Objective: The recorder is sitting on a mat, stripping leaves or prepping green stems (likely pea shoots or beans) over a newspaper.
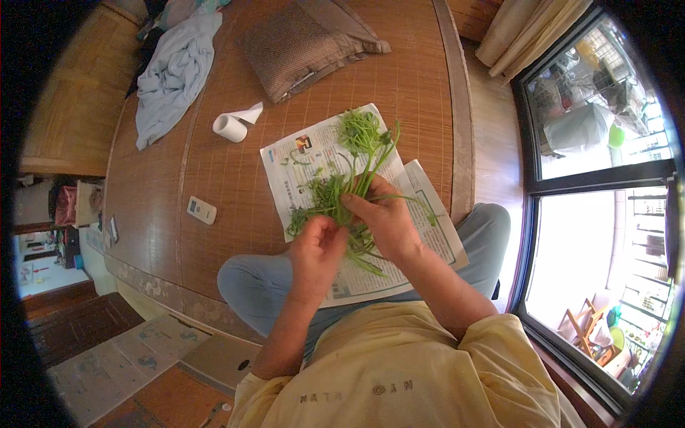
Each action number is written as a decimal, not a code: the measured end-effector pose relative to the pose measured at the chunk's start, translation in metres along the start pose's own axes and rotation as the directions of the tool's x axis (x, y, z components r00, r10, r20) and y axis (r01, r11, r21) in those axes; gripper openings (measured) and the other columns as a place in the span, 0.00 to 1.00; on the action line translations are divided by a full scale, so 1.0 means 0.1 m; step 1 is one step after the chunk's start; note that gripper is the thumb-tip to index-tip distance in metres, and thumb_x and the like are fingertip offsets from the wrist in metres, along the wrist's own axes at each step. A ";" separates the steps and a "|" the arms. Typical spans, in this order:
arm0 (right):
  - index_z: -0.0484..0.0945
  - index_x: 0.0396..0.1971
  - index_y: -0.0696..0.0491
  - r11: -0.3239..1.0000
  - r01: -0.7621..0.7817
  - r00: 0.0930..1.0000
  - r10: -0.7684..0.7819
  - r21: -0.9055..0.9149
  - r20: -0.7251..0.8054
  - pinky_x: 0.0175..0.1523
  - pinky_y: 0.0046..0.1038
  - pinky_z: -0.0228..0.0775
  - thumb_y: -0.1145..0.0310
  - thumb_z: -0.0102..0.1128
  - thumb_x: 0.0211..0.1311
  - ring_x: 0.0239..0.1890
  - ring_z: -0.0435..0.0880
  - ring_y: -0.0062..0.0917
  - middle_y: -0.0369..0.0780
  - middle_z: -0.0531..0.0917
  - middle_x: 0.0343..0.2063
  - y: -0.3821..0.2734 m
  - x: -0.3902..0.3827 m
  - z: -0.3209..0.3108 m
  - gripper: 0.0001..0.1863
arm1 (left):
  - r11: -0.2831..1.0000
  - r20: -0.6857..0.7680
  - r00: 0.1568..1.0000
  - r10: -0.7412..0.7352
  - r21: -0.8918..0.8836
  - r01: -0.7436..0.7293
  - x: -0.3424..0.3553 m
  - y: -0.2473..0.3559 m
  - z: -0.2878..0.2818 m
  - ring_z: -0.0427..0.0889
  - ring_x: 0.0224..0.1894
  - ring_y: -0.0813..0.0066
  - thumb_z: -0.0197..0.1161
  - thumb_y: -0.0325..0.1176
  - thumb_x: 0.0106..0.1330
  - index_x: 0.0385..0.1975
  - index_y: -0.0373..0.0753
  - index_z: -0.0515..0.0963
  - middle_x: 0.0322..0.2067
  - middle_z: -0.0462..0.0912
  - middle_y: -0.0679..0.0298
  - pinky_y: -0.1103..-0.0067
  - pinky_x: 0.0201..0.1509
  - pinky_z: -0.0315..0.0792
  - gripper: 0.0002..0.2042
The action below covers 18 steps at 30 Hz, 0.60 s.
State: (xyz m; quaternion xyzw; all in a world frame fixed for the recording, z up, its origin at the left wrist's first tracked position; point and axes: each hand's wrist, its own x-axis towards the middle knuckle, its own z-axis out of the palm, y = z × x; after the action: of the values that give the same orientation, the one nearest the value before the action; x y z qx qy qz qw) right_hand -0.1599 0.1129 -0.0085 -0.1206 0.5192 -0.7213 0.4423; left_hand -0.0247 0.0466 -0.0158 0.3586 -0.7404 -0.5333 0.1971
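Observation:
My right hand [385, 217] is closed around a bunch of leafy green stems [328, 194], thumb on top. Their leaves spread toward the left, and a few stems hang down below the fingers. Close beside it, my left hand [316, 250] pinches at the lower leaves; its fingertips are partly hidden, so the exact piece between them is unclear. A pile of pale green stems [362, 133] lies farther off on a sheet of newspaper [282, 160]. Small loose leaf bits lie on the paper's left part. A second newspaper sheet [428, 203] extends under the right forearm.
The newspaper lies on a brown woven mat [235, 171] between my bent knees. Around it are a toilet paper roll [230, 128], a white remote control [202, 210], a brown woven cushion [307, 46] and a light blue cloth [178, 75]. A dark-framed window [531, 192] stands at right.

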 end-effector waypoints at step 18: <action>0.75 0.34 0.56 0.308 0.782 0.612 -0.546 -0.542 0.572 0.42 0.35 0.73 0.80 0.62 0.37 0.38 0.79 0.41 0.44 0.79 0.35 -0.09 -0.08 0.02 0.18 | 0.913 0.038 0.967 -0.251 -0.321 0.250 0.02 0.09 -0.08 0.73 0.28 0.87 0.57 0.27 0.64 0.33 0.37 0.75 0.27 0.76 0.71 0.86 0.27 0.68 0.02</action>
State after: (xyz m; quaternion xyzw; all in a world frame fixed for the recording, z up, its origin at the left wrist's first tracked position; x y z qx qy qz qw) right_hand -0.1584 0.1179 0.0024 -0.5983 0.5996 -0.5262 0.0750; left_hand -0.0236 0.0418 -0.0051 0.4143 -0.5904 -0.6676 0.1848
